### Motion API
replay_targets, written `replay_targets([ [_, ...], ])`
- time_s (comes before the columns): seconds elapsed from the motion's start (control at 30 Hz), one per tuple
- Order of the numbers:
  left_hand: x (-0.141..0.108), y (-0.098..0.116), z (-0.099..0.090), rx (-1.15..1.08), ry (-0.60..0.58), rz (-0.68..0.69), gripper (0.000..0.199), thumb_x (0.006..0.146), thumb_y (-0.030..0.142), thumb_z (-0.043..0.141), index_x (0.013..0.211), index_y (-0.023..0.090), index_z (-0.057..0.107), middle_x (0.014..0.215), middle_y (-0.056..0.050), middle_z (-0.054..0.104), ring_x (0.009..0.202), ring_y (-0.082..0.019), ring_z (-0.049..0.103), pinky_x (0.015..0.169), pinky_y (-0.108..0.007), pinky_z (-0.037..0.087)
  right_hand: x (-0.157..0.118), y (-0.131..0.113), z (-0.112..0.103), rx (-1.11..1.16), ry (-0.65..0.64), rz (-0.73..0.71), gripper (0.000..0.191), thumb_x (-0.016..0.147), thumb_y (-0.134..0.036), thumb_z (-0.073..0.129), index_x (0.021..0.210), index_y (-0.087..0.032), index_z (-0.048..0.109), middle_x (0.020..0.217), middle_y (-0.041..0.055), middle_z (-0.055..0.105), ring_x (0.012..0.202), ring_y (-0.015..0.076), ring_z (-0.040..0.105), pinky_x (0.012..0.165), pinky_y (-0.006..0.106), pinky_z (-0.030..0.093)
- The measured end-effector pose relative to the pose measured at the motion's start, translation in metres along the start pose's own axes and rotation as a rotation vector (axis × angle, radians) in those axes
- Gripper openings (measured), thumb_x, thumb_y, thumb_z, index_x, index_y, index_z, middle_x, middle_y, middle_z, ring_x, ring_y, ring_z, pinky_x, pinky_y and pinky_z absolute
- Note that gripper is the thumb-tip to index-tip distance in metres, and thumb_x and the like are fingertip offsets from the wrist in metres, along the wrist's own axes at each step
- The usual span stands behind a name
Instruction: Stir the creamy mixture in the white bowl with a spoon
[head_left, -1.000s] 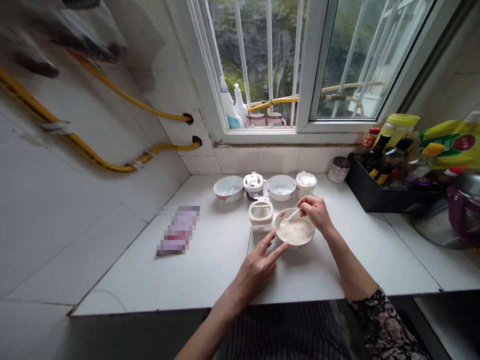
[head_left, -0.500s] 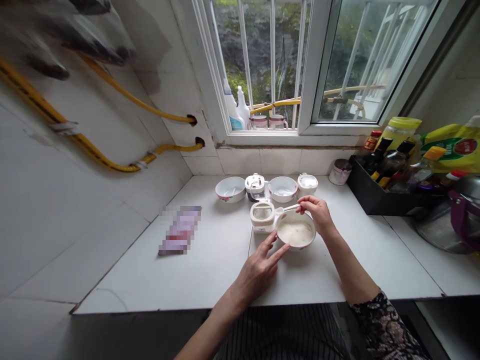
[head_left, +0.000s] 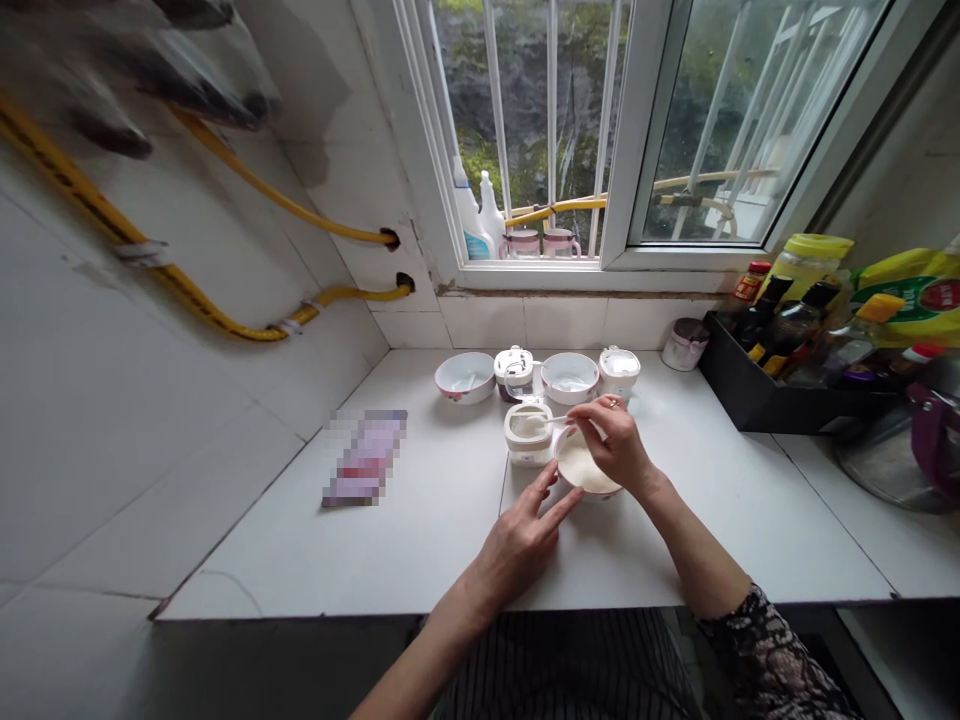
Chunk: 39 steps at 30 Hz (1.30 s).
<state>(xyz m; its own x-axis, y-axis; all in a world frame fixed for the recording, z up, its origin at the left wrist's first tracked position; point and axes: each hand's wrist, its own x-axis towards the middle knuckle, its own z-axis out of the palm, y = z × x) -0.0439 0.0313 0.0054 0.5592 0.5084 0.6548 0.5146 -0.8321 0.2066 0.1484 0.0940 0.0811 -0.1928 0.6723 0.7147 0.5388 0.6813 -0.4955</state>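
Note:
My right hand pinches the handle of a small white spoon, whose bowl end is over the open mouth of a white seasoning jar. Beneath that hand stands a bowl of pale, whitish contents, partly hidden by the hand. My left hand lies at the near-left side of this bowl, its fingers stretched apart and fingertips touching the rim. The jar stands close against the bowl's left side.
Behind are two white bowls, a dark-bottomed jar and a white-lidded jar. A black box of bottles stands right, near a metal pot. A blurred purple packet lies left.
My right hand has moved left with the spoon, from above the bowl's far edge to the open jar. My left hand stays at the bowl. The view has shifted slightly.

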Motion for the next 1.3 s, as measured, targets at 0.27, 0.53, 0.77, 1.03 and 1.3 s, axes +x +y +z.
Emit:
replay_targets([
  [0.27, -0.001, 0.000, -0.001, -0.013, -0.006, -0.004, 0.069, 0.082, -0.005, 0.040, 0.145, 0.022, 0.044, 0.158, -0.015, 0.027, 0.123, -0.025, 0.059, 0.094, -0.039, 0.059, 0.000, 0.015, -0.022, -0.039, 0.088, 0.303, 0.013, 0.077, -0.017, 0.051, 0.071, -0.023, 0.062, 0.060, 0.0002, 0.063, 0.063, 0.0196, 0.056, 0.070, 0.033, 0.044],
  [0.53, -0.003, -0.002, 0.001, -0.013, -0.014, 0.003, 0.067, 0.082, -0.005, 0.041, 0.144, 0.021, 0.044, 0.159, -0.016, 0.025, 0.124, -0.024, 0.058, 0.096, -0.038, 0.057, -0.002, 0.014, -0.007, -0.172, -0.041, 0.205, 0.015, 0.074, -0.015, 0.049, 0.066, -0.022, 0.059, 0.058, 0.0002, 0.063, 0.060, 0.0168, 0.055, 0.078, 0.033, 0.042],
  [0.77, -0.002, -0.001, 0.000, -0.022, -0.014, -0.003, 0.069, 0.082, -0.004, 0.041, 0.146, 0.022, 0.043, 0.159, -0.015, 0.026, 0.122, -0.024, 0.059, 0.095, -0.038, 0.058, 0.000, 0.020, -0.011, 0.190, -0.049, 0.546, 0.014, 0.066, -0.021, 0.047, 0.064, -0.021, 0.061, 0.051, -0.0024, 0.059, 0.051, 0.0142, 0.055, 0.058, 0.026, 0.043],
  [1.03, -0.002, -0.002, 0.002, -0.016, -0.002, -0.001, 0.070, 0.081, -0.006, 0.040, 0.146, 0.023, 0.043, 0.159, -0.014, 0.025, 0.121, -0.024, 0.059, 0.093, -0.038, 0.059, 0.006, 0.034, -0.018, 0.485, 0.039, 0.767, 0.011, 0.058, -0.024, 0.052, 0.061, -0.019, 0.062, 0.044, -0.0018, 0.058, 0.046, 0.0127, 0.050, 0.052, 0.025, 0.043],
  [1.3, -0.002, -0.001, 0.001, -0.029, -0.009, -0.005, 0.069, 0.082, -0.005, 0.041, 0.145, 0.022, 0.044, 0.159, -0.014, 0.025, 0.123, -0.024, 0.058, 0.095, -0.038, 0.058, 0.002, 0.027, -0.016, 0.212, -0.070, 0.562, 0.012, 0.063, -0.023, 0.049, 0.063, -0.020, 0.061, 0.048, -0.0037, 0.055, 0.048, 0.0121, 0.049, 0.052, 0.024, 0.038],
])
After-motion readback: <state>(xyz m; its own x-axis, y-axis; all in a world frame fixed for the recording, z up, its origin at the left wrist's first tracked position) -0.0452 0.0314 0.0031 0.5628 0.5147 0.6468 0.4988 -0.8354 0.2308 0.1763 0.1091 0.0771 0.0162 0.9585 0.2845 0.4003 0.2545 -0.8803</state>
